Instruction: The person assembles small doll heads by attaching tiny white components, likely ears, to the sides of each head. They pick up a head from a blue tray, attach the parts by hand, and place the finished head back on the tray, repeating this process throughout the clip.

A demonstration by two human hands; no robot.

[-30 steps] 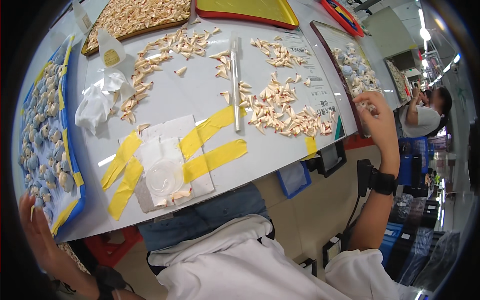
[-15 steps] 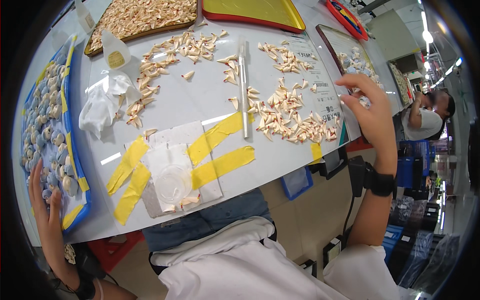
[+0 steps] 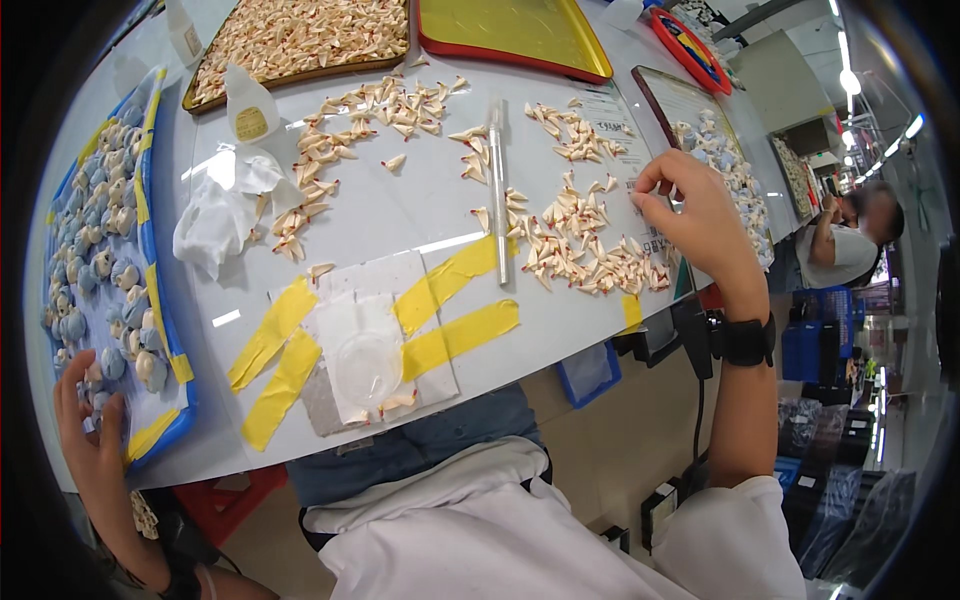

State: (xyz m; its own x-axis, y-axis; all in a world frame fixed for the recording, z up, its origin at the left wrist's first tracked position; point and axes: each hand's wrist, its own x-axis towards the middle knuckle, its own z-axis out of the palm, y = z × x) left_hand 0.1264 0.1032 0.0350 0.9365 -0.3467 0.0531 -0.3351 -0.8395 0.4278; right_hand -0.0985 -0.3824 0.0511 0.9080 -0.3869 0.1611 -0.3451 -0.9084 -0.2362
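My left hand (image 3: 95, 430) is at the near end of a blue-rimmed tray (image 3: 180, 425), thumb and fingers apart around small rounded blue-and-cream pieces (image 3: 103, 263). I see no piece firmly in its grip. Above the right part of the table, my right hand (image 3: 700, 220) has its thumb and index finger curved toward each other, a small gap between them, and nothing visible there. Beside it lie loose cream cone-shaped pieces with red tips (image 3: 575, 215). A clear round dish (image 3: 368, 367) rests on a white pad in front of me, a few cones at its near edge.
Yellow tape strips (image 3: 460, 335) surround the pad. Beyond lie a clear tube (image 3: 499, 190), crumpled white tissue (image 3: 215, 225), a squeeze bottle (image 3: 250, 110), a tray heaped with cones (image 3: 300, 40) and a yellow tray (image 3: 515, 35). Another tray (image 3: 655, 95) stands at right; a person sits beyond.
My right hand has moved left from over the right-hand tray, its thumb and index drawing closer together. My left hand's fingers have curled in among the blue-and-cream pieces. The view has shifted slightly.
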